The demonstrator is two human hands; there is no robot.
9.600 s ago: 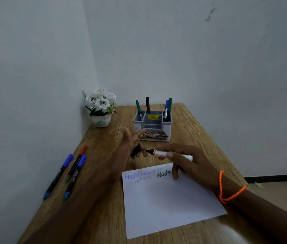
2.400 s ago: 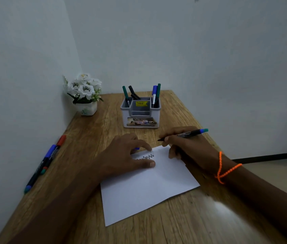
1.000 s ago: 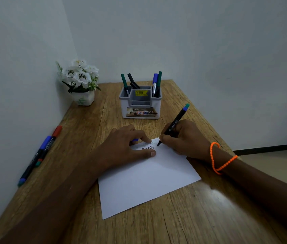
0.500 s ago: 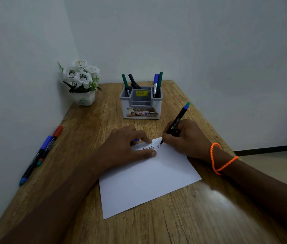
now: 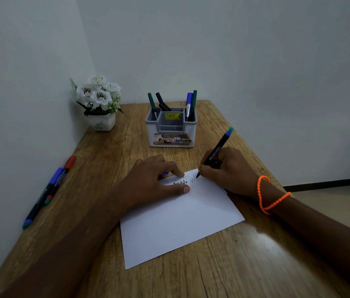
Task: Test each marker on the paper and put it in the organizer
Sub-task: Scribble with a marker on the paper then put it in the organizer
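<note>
Right hand (image 5: 230, 168) grips a black marker (image 5: 215, 152) in a writing hold, fingers (image 5: 207, 168) closed around the lower barrel, tip down on the far right corner of the paper (image 5: 180, 220). Cap end is blue-green; exact ink colour hard to call, the fresh zigzag by the tip looks bluish-green. Barrel print partly readable, rest hidden by the hand.

Left hand (image 5: 154, 181) lies flat on the paper's far edge, fingers spread and pressing down, holding nothing that can be seen clearly; a small blue bit peeks out beside the index finger, too covered to identify. Hand covers most of the earlier scribbles, only a few zigzags show.

Organizer (image 5: 170, 127) stands on the desk (image 5: 245, 265) beyond the paper, apart from it: green and black markers in its left slot, blue and green in the right; lower halves hidden inside. Front label blurry.

Three loose markers (image 5: 49, 191) lie bunched along the desk's left edge by the wall, overlapping, hard to separate. Flower pot (image 5: 102, 122) in the far left corner. Orange bracelet (image 5: 269, 195) on right wrist. Forearms cut off by the frame bottom.
</note>
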